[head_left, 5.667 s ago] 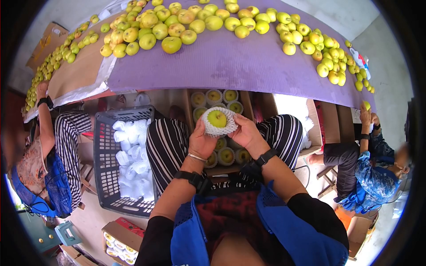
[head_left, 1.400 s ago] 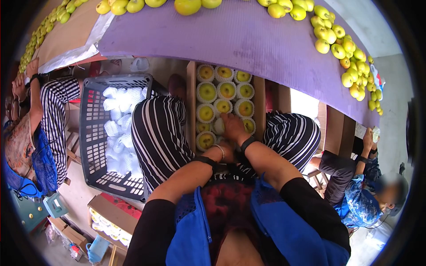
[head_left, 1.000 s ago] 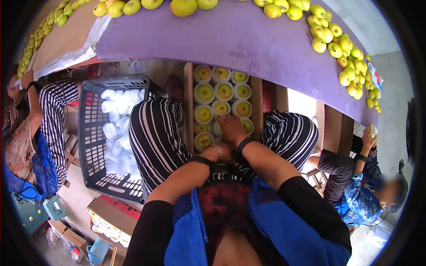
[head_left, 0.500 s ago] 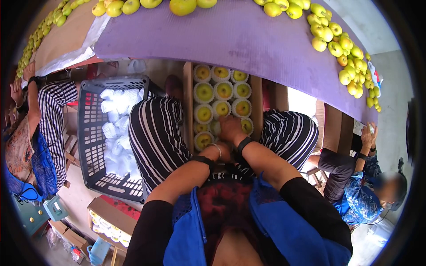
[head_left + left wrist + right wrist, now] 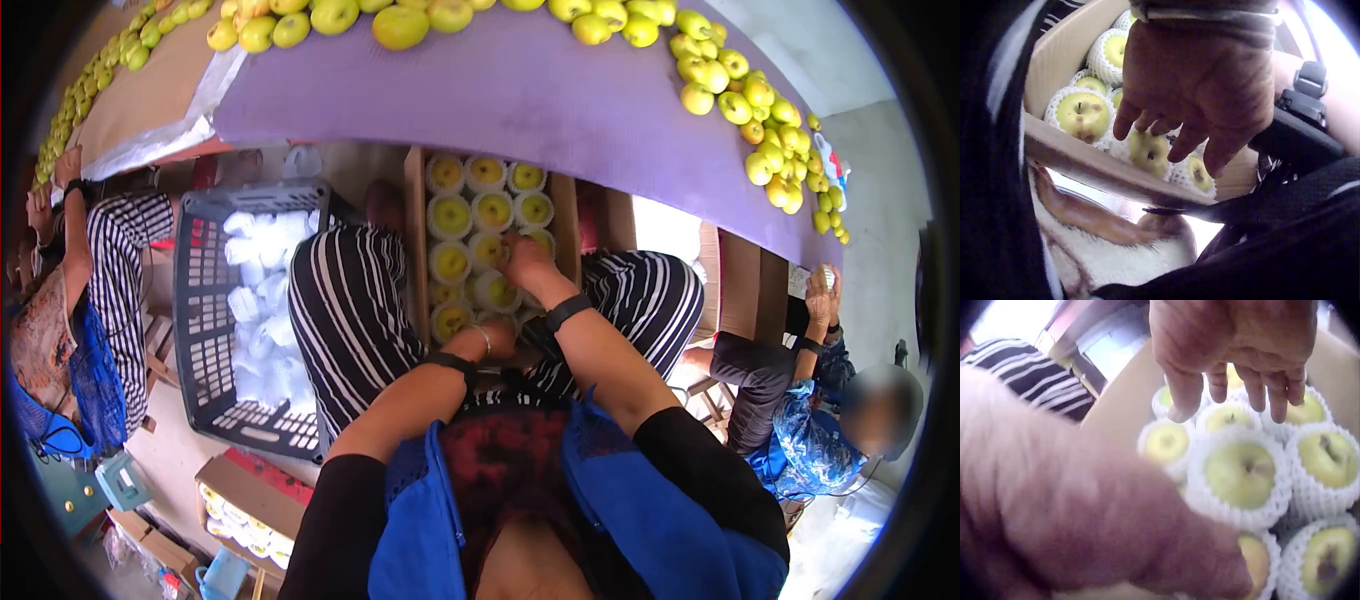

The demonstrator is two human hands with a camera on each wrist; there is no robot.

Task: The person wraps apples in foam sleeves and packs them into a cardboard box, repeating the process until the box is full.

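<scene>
Green-yellow apples in white foam nets stand in rows in a cardboard box (image 5: 415, 200) between the person's knees. Over the middle rows is the right hand (image 5: 530, 268); in the right wrist view this hand (image 5: 1235, 344) points straight fingers down at netted apples (image 5: 1244, 475), gripping none. The left hand (image 5: 494, 340) lies low at the box's near end. In the left wrist view the left hand (image 5: 1197, 81) hangs with loose, spread fingers over netted apples (image 5: 1084, 119), holding nothing visible. Its blurred near part (image 5: 1097, 500) covers the lower left of the right wrist view.
A dark crate (image 5: 205, 310) of white foam nets (image 5: 265, 300) stands at left. Beyond the box, loose apples (image 5: 400, 27) line a purple-covered table (image 5: 450, 95). People sit at both sides. Another box (image 5: 270, 490) of netted apples is at lower left.
The right hand has moved forward over the box, revealing a netted apple it covered before. The left hand stays near the box's near end. Earlier, both hands held a netted apple above the box.
</scene>
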